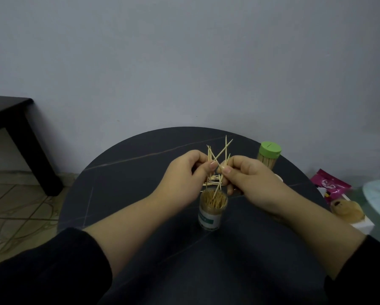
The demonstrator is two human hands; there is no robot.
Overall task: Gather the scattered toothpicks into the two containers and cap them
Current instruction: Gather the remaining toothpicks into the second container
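Tabletop (129, 183) container (211, 214) seemingly below hands' (180, 175) (248, 179) toothpicks (220, 154)

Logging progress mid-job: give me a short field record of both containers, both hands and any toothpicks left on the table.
open container: upright on the table, near centre, uncapped, many toothpicks inside
capped container: back right, green cap on
held toothpicks: crossed bunch above the open container
left hand: pinches held toothpicks
right hand: pinches held toothpicks
loose toothpicks: small pile on the table behind the open container
second cap: not seen
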